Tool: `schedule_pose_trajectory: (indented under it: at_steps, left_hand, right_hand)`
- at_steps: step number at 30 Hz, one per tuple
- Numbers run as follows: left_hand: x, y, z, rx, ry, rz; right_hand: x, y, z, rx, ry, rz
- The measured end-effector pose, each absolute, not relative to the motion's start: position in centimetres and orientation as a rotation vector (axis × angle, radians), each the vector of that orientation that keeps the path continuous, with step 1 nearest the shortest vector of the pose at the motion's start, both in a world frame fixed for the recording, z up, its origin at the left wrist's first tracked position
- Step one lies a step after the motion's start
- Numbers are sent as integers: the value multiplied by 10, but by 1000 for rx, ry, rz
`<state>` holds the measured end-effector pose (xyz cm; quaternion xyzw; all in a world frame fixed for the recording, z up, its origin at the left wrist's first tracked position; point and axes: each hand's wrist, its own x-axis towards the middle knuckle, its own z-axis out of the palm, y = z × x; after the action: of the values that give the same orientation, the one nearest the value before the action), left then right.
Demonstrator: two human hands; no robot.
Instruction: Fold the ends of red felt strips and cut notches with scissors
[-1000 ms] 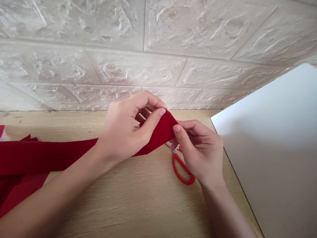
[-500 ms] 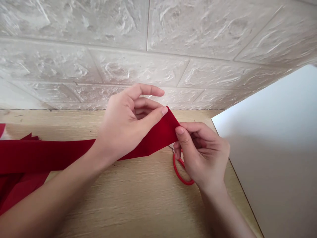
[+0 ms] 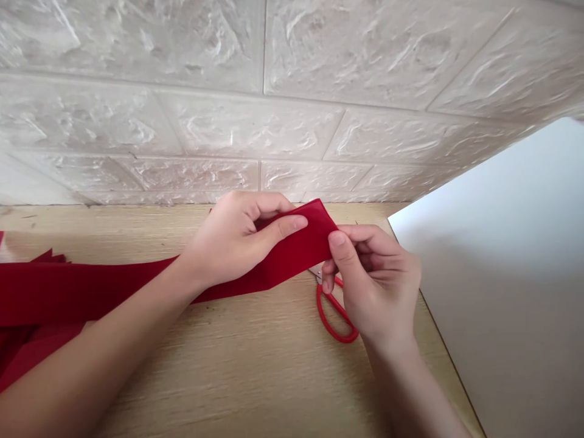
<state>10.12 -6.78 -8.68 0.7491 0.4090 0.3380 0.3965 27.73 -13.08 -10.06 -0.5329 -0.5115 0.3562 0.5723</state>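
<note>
A long, wide strip of red fabric (image 3: 298, 249) runs from the left edge of the head view to both hands, its end raised off the table. My left hand (image 3: 246, 237) grips the strip near that end, thumb flat on the front face and fingers behind it, mostly hidden. At the end's right edge, my right hand (image 3: 378, 280) pinches the fabric between thumb and forefinger. Below and partly behind the right hand lie scissors (image 3: 323, 319) with red handles; only part of the blades shows.
More red fabric (image 3: 45, 347) lies in a heap at the left. The wooden table (image 3: 255, 371) meets a white brick-patterned wall (image 3: 292, 121) at the back. A white panel (image 3: 502, 274) stands along the right side.
My left hand has shifted from the strip's upper corner down onto its face, and its raised forefinger has come down behind the fabric. The right hand keeps its pinch.
</note>
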Motion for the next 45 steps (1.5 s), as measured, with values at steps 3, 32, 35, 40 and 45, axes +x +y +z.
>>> schedule_pose_trajectory:
  at_steps: [3,32,35,40,45]
  left_hand:
    - [101,-68,-88,1868,996,837]
    - [113,-79,-96,2142,959,682]
    - [113,-78,-96,2156,965,679]
    - [113,-78,-97,2150,975,673]
    - [113,-78,-98,2145,968,666]
  right_hand:
    - [279,-131,-101,-1258,-1182,905]
    - [282,-127,-108,-1342,-1261,674]
    - [282,-128,-108,-1331,-1264,679]
    - [282,-128,-108,-1319,-1266,674]
    - [282,-127,-110,-1318,-1286,654]
